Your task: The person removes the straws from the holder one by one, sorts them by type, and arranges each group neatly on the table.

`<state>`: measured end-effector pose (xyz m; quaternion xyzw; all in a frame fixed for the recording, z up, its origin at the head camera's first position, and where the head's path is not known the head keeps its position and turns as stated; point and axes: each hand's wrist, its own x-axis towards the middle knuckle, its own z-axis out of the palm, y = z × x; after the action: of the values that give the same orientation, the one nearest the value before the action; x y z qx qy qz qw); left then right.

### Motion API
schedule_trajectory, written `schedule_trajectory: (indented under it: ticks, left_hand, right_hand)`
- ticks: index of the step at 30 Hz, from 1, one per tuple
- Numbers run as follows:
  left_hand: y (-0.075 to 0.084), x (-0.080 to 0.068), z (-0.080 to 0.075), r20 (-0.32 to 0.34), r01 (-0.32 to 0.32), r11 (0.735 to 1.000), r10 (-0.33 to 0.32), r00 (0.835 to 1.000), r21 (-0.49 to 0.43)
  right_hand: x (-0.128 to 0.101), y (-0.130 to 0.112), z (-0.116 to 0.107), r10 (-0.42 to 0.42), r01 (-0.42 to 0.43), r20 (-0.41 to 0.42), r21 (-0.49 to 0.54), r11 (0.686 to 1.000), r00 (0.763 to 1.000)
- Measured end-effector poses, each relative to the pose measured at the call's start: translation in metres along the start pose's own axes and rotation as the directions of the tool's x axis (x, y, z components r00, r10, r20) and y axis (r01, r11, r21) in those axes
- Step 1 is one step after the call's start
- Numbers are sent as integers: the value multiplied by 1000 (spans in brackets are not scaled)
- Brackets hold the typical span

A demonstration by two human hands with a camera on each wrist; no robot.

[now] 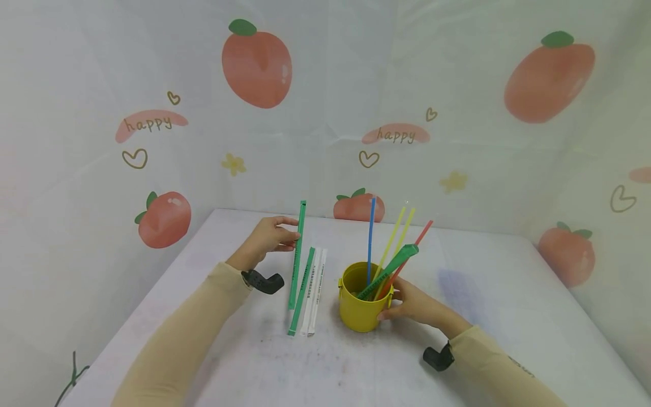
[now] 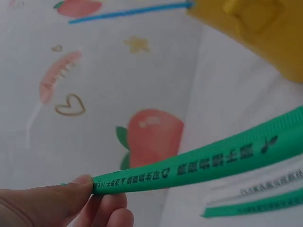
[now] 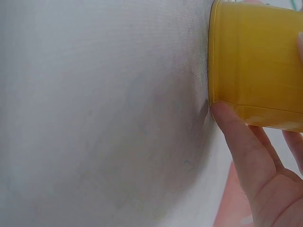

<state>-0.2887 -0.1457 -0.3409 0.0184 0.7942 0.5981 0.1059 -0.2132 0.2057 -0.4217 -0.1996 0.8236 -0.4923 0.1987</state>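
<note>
My left hand [image 1: 272,234] pinches a green paper-wrapped straw [image 1: 295,274] near its upper end and holds it up at a slight tilt. In the left wrist view the thumb and fingers grip the printed green wrapper [image 2: 203,163]. My right hand [image 1: 419,305] holds the right side of a small yellow bucket [image 1: 358,314], with the thumb low on its wall in the right wrist view. Inside the bucket stand a blue straw [image 1: 370,243], two yellow straws [image 1: 393,237], a red straw [image 1: 423,233] and a green wrapped straw [image 1: 391,265].
Between the left hand and the bucket, another green wrapped straw [image 1: 303,291] lies on the white table [image 1: 325,376] beside two white wrapped straws [image 1: 316,294]. A fruit-printed white cloth [image 1: 325,73] hangs behind the table.
</note>
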Motion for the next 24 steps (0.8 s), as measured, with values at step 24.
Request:
schedule_trajectory:
  ticks: [24]
  left_hand:
    - [-60, 18, 17, -14, 198, 974, -198, 980, 108]
  right_hand:
    - [0, 0, -1, -33, 33, 18, 8, 999, 999]
